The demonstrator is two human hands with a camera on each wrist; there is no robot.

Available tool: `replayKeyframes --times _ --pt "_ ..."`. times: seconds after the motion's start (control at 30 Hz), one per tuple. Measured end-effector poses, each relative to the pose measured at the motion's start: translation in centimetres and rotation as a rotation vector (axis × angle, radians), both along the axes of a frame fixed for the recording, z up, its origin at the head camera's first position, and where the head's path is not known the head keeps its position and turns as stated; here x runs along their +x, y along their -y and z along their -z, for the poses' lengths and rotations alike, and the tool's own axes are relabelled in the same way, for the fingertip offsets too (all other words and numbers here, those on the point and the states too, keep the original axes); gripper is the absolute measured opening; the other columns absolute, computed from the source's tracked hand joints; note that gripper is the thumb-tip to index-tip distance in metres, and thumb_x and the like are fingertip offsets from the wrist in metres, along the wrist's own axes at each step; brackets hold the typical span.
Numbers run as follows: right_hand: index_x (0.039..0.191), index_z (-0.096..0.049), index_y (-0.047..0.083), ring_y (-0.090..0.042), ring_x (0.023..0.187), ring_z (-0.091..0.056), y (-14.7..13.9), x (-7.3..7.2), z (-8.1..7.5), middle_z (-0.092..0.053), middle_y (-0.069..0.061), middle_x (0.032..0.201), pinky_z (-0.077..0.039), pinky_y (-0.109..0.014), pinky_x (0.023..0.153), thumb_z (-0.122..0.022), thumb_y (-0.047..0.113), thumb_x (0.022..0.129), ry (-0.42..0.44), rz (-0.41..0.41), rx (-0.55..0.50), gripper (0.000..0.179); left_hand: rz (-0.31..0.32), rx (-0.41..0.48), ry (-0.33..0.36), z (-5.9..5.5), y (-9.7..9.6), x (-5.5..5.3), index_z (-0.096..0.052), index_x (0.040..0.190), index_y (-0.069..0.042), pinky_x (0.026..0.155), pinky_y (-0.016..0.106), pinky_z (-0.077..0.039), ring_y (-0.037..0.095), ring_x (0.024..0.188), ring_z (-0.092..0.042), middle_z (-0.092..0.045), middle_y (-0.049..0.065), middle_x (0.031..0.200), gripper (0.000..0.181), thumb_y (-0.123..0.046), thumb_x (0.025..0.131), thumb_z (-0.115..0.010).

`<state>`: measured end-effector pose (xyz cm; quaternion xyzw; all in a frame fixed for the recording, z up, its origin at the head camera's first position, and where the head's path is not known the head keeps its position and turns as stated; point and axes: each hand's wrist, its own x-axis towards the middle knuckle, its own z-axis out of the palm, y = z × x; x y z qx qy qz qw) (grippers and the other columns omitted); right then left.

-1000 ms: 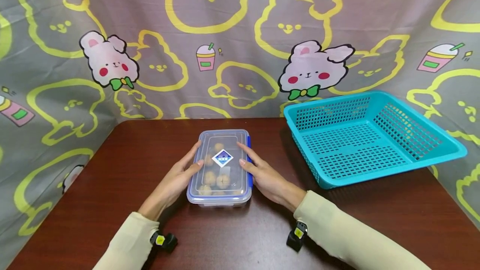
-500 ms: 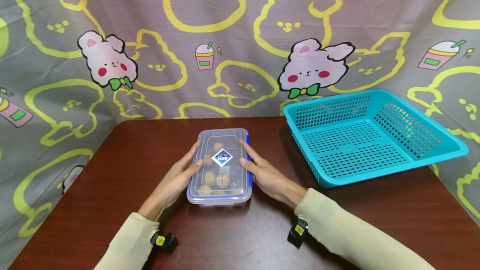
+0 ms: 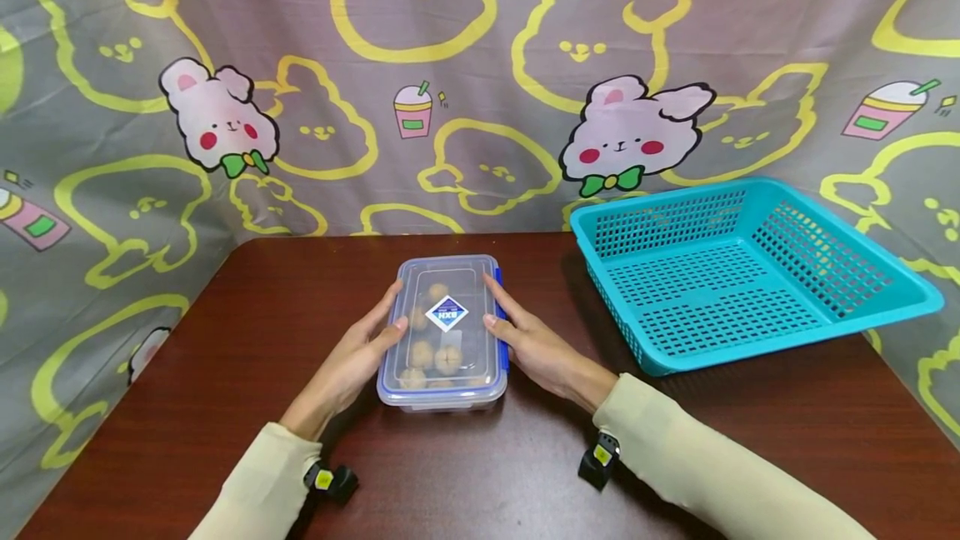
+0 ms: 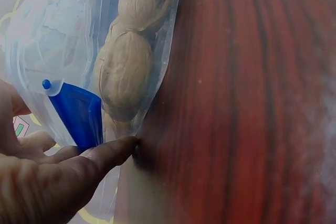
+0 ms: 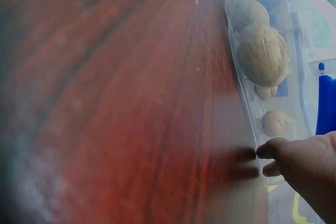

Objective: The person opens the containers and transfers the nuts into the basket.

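A clear lidded food container with blue latches sits on the brown table, holding several walnuts. My left hand grips its left side in the head view, thumb over the lid's edge. On the opposite side, my right hand holds it beside a blue latch, its thumb also at the lid's edge. The lid lies on the container. Through the wall in the left wrist view, a large walnut shows near a blue latch. Fingertips under the container's sides are partly hidden in the head view.
A turquoise perforated basket stands on the table to the right, with nothing inside. Behind the table hangs a curtain with cartoon rabbits.
The right hand's fingertips have slid slightly rightward toward the lid's edge. The left hand keeps its hold, and the container stays in place. The head view shifts a little.
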<state>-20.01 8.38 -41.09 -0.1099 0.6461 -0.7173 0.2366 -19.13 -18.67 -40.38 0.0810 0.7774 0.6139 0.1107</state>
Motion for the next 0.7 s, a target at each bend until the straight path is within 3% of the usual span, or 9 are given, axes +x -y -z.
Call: replayKeyframes --times 0.3,0.7 --pt "0.169 -0.010 0.040 -0.035 0.162 -0.016 -0.25 -0.05 0.06 0.000 -0.002 0.178 -0.025 -0.058 0.127 -0.041 0.020 0.114 -0.010 0.009 -0.015 0.066 -0.004 -0.015 -0.002 -0.15 0.05 -0.10 -0.014 0.170 -0.022 0.129 0.051 -0.018 0.024 0.164 -0.003 -0.004 -0.003 0.178 0.067 -0.019 0.112 -0.048" --pt "0.169 -0.013 0.037 -0.040 0.155 -0.034 -0.59 0.01 0.06 -0.014 -0.008 0.177 -0.035 -0.059 0.121 -0.046 0.020 0.113 -0.004 0.077 0.030 0.068 0.001 -0.010 0.025 -0.38 0.10 0.14 -0.013 0.170 -0.027 0.127 0.054 -0.023 0.028 0.164 -0.006 -0.003 -0.001 0.178 0.067 -0.022 0.112 -0.047"
